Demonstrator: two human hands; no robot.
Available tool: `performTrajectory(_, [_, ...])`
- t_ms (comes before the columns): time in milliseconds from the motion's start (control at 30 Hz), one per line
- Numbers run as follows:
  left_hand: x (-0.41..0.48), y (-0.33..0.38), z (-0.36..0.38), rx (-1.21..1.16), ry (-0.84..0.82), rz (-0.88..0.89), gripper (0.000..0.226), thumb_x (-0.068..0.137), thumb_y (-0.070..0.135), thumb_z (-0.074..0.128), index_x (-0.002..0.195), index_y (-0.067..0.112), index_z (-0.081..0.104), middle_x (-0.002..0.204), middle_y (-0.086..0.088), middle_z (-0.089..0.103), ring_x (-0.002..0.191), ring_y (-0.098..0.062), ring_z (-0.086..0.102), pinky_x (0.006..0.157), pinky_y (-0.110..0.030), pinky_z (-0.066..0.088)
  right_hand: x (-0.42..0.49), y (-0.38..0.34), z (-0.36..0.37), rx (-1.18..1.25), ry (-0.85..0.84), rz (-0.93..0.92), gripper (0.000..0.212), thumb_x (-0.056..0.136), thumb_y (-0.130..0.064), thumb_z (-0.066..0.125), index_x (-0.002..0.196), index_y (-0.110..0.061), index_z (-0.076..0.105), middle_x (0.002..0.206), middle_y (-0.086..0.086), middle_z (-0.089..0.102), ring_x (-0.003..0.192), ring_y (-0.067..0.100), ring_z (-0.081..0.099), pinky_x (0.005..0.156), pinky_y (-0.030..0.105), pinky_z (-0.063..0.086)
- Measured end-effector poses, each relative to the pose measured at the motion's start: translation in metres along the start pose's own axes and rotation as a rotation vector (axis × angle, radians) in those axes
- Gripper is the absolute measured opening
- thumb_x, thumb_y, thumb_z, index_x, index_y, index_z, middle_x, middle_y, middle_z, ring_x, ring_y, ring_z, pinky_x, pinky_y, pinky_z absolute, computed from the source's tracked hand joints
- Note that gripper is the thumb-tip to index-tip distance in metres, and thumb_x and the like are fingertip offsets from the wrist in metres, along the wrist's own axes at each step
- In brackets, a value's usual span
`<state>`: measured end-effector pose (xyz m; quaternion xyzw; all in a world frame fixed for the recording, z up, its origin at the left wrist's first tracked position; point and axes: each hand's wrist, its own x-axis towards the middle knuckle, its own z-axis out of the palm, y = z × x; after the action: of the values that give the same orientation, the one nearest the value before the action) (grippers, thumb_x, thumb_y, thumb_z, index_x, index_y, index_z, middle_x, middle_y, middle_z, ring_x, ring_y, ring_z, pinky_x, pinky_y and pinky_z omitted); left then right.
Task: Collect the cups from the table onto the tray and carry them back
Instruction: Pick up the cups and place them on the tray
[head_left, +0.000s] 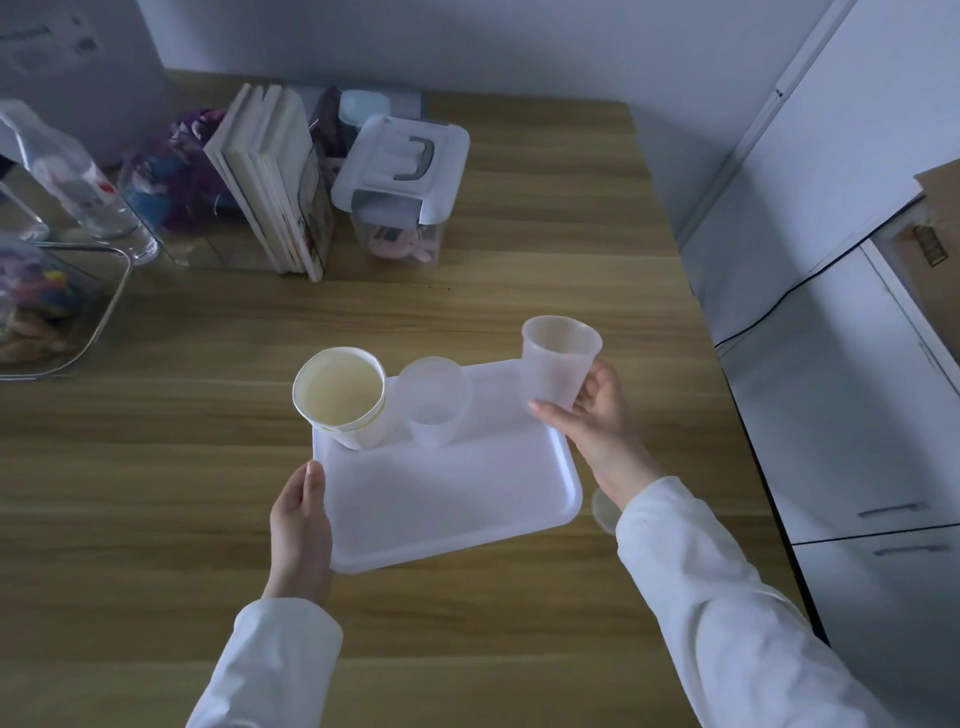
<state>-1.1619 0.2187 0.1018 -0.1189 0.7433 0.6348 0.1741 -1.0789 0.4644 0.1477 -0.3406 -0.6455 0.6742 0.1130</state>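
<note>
— Cups first. Where are they sitting?

— Two are standing on the white tray (452, 499), at its far left end. The paper cup (340, 397) is standing at the corner, and a clear plastic cup (435, 402) is standing just beside it, on its right. Both are standing upright.

— And the third cup?

— The right hand (597, 415) is holding another clear cup (558, 364) up above the far right end of the tray. Its fingers (550, 414) are curling around the bottom part of the cup and pinching it. The cup is tilting just a little.

— What is the left hand doing?

— The left hand (301, 525) is gripping the near left edge of the tray. The thumb is lying flat along the rim, and the other fingers are hiding under the tray, so I cannot tell how they are bending.

— Is anything peeking out near the right arm?

— Yes, a small round clear thing (605, 512) is showing just past the tray's right corner, partly behind the white sleeve (717, 608). I cannot tell what it is.

— What else is lying on the wooden worktop (156, 467)?

— Some books (275, 182) are leaning at the back, and a clear box with a white lid (400, 182) is sitting beside them. A plastic bottle (78, 182) is leaning far on the left.
</note>
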Motion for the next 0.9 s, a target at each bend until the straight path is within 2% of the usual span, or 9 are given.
performTrajectory(67, [0.0, 0.001, -0.001, -0.003, 0.001, -0.002, 0.038, 0.097, 0.031, 0.037, 0.083, -0.001, 0.053, 0.078, -0.013, 0.049, 0.074, -0.025, 0.043, 0.068, -0.037, 0.036, 0.001, 0.003, 0.006, -0.195, 0.034, -0.048, 0.06, 0.055, -0.033, 0.079, 0.103, -0.04, 0.044, 0.121, -0.001, 0.055, 0.114, 0.014, 0.052, 0.093, 0.034, 0.045])
performTrajectory(200, [-0.002, 0.005, -0.002, -0.016, -0.009, -0.001, 0.036, 0.098, 0.029, 0.036, 0.078, 0.007, 0.055, 0.072, -0.007, 0.05, 0.068, -0.022, 0.044, 0.06, -0.031, 0.036, 0.001, 0.007, 0.012, -0.38, 0.028, -0.089, 0.055, 0.064, -0.027, 0.078, 0.109, -0.029, 0.046, 0.124, -0.001, 0.045, 0.11, 0.009, 0.043, 0.078, 0.015, 0.035])
performTrajectory(333, [-0.002, 0.009, -0.003, -0.029, -0.013, 0.0, 0.035, 0.098, 0.028, 0.036, 0.077, 0.014, 0.059, 0.072, -0.004, 0.055, 0.066, -0.02, 0.048, 0.06, -0.031, 0.039, 0.0, 0.008, 0.017, -0.43, 0.018, -0.116, 0.053, 0.066, -0.023, 0.078, 0.09, -0.049, 0.037, 0.114, -0.004, 0.036, 0.11, 0.014, 0.038, 0.087, 0.025, 0.031])
performTrajectory(400, [-0.002, 0.01, -0.003, -0.033, -0.013, -0.006, 0.035, 0.098, 0.028, 0.036, 0.077, 0.015, 0.06, 0.073, -0.005, 0.055, 0.067, -0.02, 0.049, 0.06, -0.031, 0.04, 0.0, 0.007, 0.019, -0.455, 0.022, -0.1, 0.056, 0.067, -0.023, 0.077, 0.085, -0.052, 0.034, 0.111, -0.009, 0.035, 0.113, 0.017, 0.036, 0.09, 0.028, 0.031])
performTrajectory(467, [-0.002, 0.011, -0.003, -0.033, -0.014, -0.005, 0.035, 0.098, 0.028, 0.036, 0.077, 0.014, 0.059, 0.073, -0.005, 0.055, 0.067, -0.02, 0.048, 0.059, -0.03, 0.04, 0.001, 0.007, 0.019, -0.493, 0.022, -0.131, 0.054, 0.067, -0.02, 0.077, 0.092, -0.047, 0.038, 0.1, -0.021, 0.035, 0.117, 0.019, 0.034, 0.098, 0.033, 0.031])
performTrajectory(567, [-0.004, 0.013, -0.001, -0.036, -0.014, -0.012, 0.034, 0.099, 0.028, 0.035, 0.08, 0.013, 0.059, 0.073, -0.004, 0.056, 0.065, -0.019, 0.05, 0.056, -0.028, 0.041, 0.001, 0.005, 0.021, -0.545, 0.009, -0.168, 0.056, 0.068, -0.016, 0.076, 0.115, -0.022, 0.045, 0.093, -0.029, 0.03, 0.123, 0.019, 0.031, 0.105, 0.036, 0.027])
performTrajectory(667, [-0.002, 0.012, -0.001, -0.033, -0.012, -0.013, 0.034, 0.099, 0.028, 0.036, 0.078, 0.015, 0.059, 0.074, -0.005, 0.056, 0.068, -0.021, 0.05, 0.058, -0.03, 0.041, 0.003, 0.006, 0.021, -0.573, 0.014, -0.161, 0.063, 0.067, -0.017, 0.077, 0.12, -0.018, 0.043, 0.102, -0.023, 0.036, 0.126, 0.02, 0.03, 0.106, 0.038, 0.027])
performTrajectory(733, [-0.001, 0.01, -0.001, -0.03, -0.009, -0.016, 0.034, 0.098, 0.029, 0.036, 0.077, 0.018, 0.06, 0.077, -0.006, 0.056, 0.073, -0.023, 0.05, 0.063, -0.032, 0.041, 0.005, 0.009, 0.021, -0.602, 0.018, -0.179, 0.065, 0.065, -0.019, 0.078, 0.12, -0.016, 0.044, 0.117, -0.007, 0.044, 0.128, 0.021, 0.03, 0.105, 0.038, 0.028])
performTrajectory(900, [0.001, 0.007, -0.002, -0.009, -0.01, -0.025, 0.035, 0.098, 0.031, 0.036, 0.076, 0.016, 0.059, 0.077, -0.007, 0.055, 0.077, -0.027, 0.049, 0.068, -0.035, 0.041, 0.003, 0.005, -0.001, -0.669, 0.028, -0.247, 0.079, 0.065, -0.019, 0.079, 0.133, -0.019, 0.037, 0.134, 0.004, 0.041, 0.13, 0.022, 0.027, 0.109, 0.034, 0.023])
